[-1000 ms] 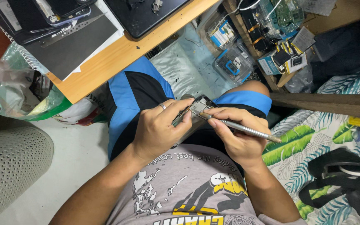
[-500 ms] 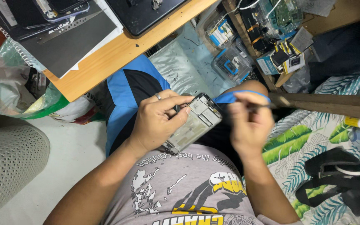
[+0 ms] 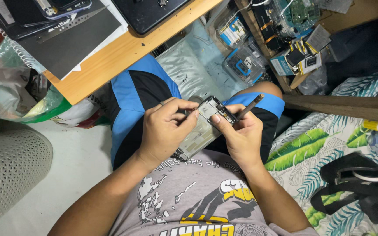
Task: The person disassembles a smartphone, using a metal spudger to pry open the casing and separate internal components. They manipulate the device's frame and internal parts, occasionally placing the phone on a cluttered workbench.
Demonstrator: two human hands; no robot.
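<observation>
Here, low over the lap, both hands close on an opened phone frame [image 3: 206, 126], which sits tilted between the knees, its top end pointing away from the body. The left hand [image 3: 165, 131] wraps the frame's left edge, fingers curled over the metal plate, thumb pressed near the top. The right hand [image 3: 239, 135] pinches the frame's upper right corner with its thumb on the dark top end, and also keeps a slim dark screwdriver [image 3: 250, 106] tucked between its fingers, tip slanting up and away.

Room is tight: the wooden desk [image 3: 123, 52] edge overhangs just beyond the left knee, and a wooden beam [image 3: 342, 107] runs close along the right. Between them, past the knees, lies a crinkled clear plastic sheet [image 3: 189, 65] and see-through boxes [image 3: 241, 65] of small parts.

The frame shows a dull silvery inner plate with a black border. The shorts [image 3: 138, 91] are smooth blue and black; a leaf-print cloth [image 3: 302, 148] spreads at right, a perforated grey basket [image 3: 9, 170] at left.
</observation>
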